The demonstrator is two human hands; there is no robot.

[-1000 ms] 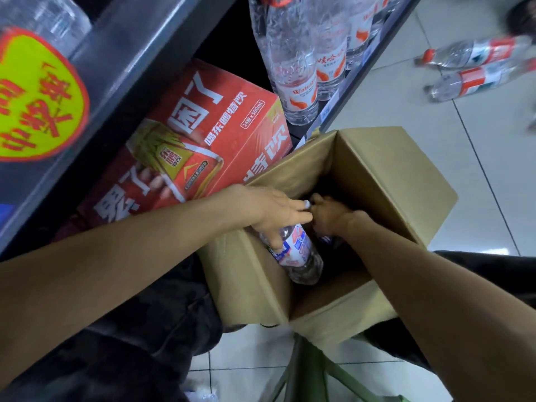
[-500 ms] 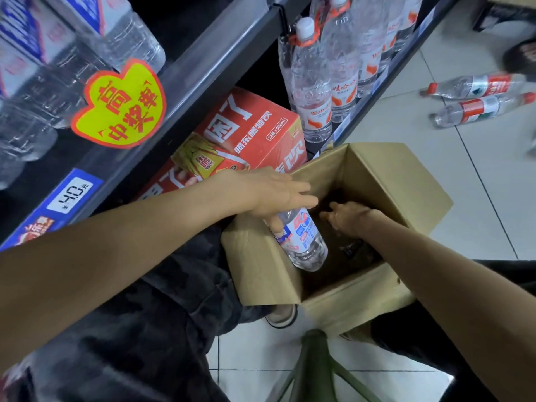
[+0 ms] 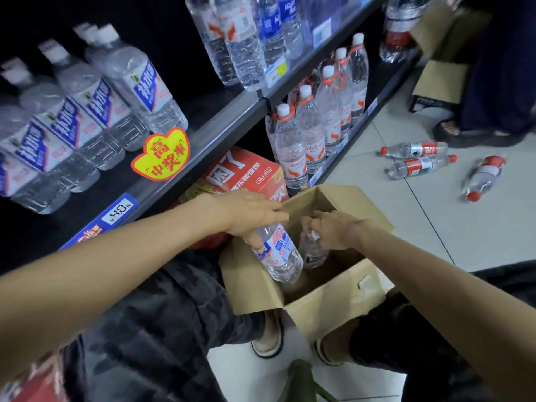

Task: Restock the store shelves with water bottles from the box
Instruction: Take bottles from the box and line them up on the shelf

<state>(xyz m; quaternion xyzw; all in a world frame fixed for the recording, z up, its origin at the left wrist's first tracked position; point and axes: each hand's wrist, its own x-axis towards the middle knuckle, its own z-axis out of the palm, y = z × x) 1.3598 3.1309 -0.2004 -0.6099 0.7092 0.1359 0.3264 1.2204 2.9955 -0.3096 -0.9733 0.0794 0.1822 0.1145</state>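
An open cardboard box (image 3: pixel 333 303) sits on the floor between my legs. My left hand (image 3: pixel 249 216) grips the top of a clear water bottle (image 3: pixel 280 256) with a blue, red and white label, held above the box's left side. My right hand (image 3: pixel 333 229) is closed on the neck of a second, smaller-looking bottle (image 3: pixel 312 253) that hangs inside the box. On the dark shelf (image 3: pixel 203 132) at the left stand several matching bottles (image 3: pixel 136 85) with blue labels.
A red drinks carton (image 3: pixel 246 172) sits under the shelf beside the box. Tall bottles (image 3: pixel 293 152) with orange neck rings fill the bottom shelf. Three red-labelled bottles (image 3: pixel 420 165) lie on the tiled floor at right. Another person's sandalled foot (image 3: pixel 452 129) and more cardboard boxes (image 3: pixel 438 88) are at the far right.
My view has lifted toward the shelves. My left hand has raised its bottle higher out of the box. My right hand has closed on a second bottle and lifted it.
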